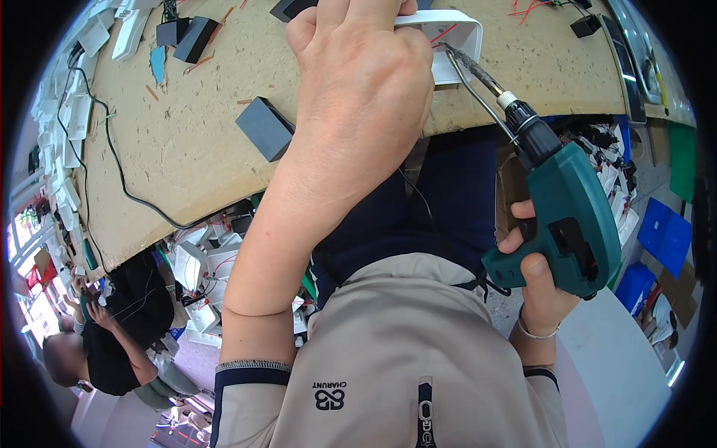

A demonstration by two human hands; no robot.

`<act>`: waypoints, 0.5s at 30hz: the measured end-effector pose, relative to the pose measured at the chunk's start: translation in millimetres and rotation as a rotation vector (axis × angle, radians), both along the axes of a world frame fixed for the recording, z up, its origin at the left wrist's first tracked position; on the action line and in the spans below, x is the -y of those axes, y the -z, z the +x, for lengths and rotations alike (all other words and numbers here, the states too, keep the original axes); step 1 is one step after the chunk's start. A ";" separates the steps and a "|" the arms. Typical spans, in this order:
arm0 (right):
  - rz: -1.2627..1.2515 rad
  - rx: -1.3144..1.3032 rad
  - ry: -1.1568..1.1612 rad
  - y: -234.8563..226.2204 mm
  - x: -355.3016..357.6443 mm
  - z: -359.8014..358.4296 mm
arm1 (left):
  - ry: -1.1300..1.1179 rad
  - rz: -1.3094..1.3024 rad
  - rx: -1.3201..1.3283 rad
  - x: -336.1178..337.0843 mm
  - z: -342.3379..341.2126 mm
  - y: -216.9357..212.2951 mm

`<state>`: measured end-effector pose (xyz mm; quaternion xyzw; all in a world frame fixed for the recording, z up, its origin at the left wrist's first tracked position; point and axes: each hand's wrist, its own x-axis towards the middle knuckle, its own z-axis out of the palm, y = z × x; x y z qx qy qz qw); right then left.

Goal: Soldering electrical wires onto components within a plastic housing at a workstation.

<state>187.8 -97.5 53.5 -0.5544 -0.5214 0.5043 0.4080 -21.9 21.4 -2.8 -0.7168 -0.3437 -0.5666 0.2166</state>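
My right hand grips the handle of a dark green soldering gun, its fingers wrapped round the grip. The gun's tip and thin metal feed tube point up and left into an open white plastic housing at the table's near edge. Inside the housing, a short red wire lies close to the tip; I cannot tell if they touch. My left hand is bent over the housing's left side, fingers curled. Its fingertips are mostly hidden or cut off by the top edge, so what they hold does not show.
Black blocks and wire scraps lie on the worn tan table. A black cable curves along its left side, near a row of white housings. Another person sits at lower left. Bins of parts stand below the table.
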 end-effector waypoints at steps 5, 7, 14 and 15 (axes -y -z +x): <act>-0.016 0.005 0.007 0.2 -1.9 1.7 | -0.366 -1.249 -0.272 23.1 22.0 -76.4; -0.021 0.002 0.004 -0.8 -1.2 0.6 | -0.370 -1.174 -0.292 21.1 15.0 -52.5; -0.041 0.032 0.005 0.6 -0.9 -2.8 | -0.040 -0.022 -0.023 1.5 -1.1 2.9; -0.039 0.023 0.005 1.1 -0.7 -3.1 | -0.036 -0.023 -0.019 1.7 -1.1 2.7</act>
